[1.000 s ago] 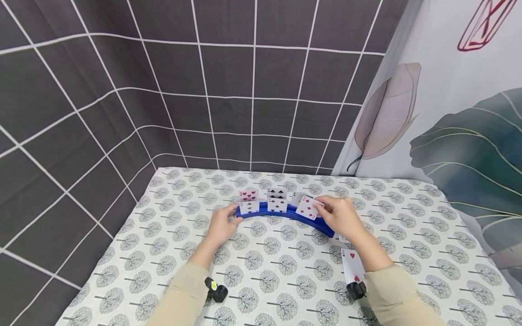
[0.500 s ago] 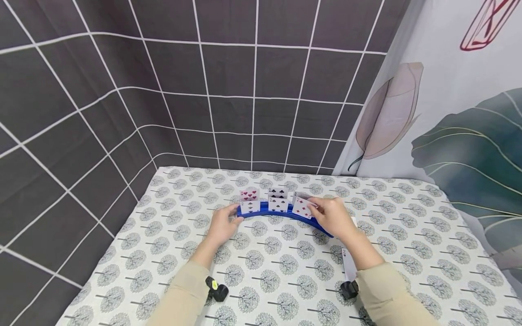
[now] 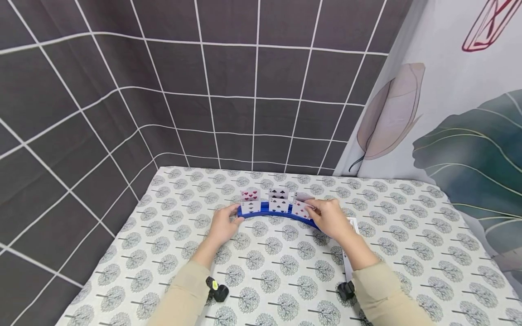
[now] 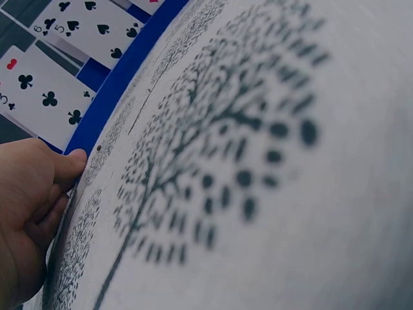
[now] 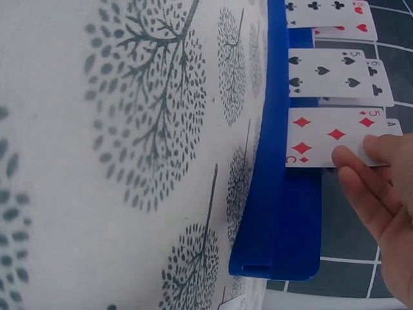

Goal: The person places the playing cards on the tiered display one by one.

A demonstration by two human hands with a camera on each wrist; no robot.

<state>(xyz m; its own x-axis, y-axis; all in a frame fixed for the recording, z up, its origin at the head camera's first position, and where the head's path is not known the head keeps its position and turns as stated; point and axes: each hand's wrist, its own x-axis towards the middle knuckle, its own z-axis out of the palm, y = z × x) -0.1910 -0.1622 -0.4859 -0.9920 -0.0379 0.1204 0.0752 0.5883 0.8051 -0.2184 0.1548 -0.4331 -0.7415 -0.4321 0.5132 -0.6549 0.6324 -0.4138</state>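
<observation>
A curved blue card holder (image 3: pixel 264 208) stands on the table with playing cards upright in it. My left hand (image 3: pixel 222 225) grips its left end, the thumb on the front edge. With my right hand (image 3: pixel 330 217) I pinch the upper edge of a five of diamonds (image 5: pixel 326 137), whose lower edge meets the holder. Behind that card an ace (image 5: pixel 393 124) partly shows. In the middle, a five of spades (image 5: pixel 326 72) stands before a six of clubs (image 5: pixel 379 82). At left, a three of clubs (image 4: pixel 40 97) stands before a hearts card (image 3: pixel 250 194).
Beside my right forearm lie cards on the table, among them a white-edged card (image 3: pixel 347 267), mostly hidden by the arm. A tree-patterned cloth (image 3: pixel 261 271) covers the table. A dark grid-patterned curtain (image 3: pixel 228 72) hangs behind it.
My right hand has moved left, bringing the five of diamonds from a tilted pose to upright and lower against the holder. My left hand stays on the holder's left end.
</observation>
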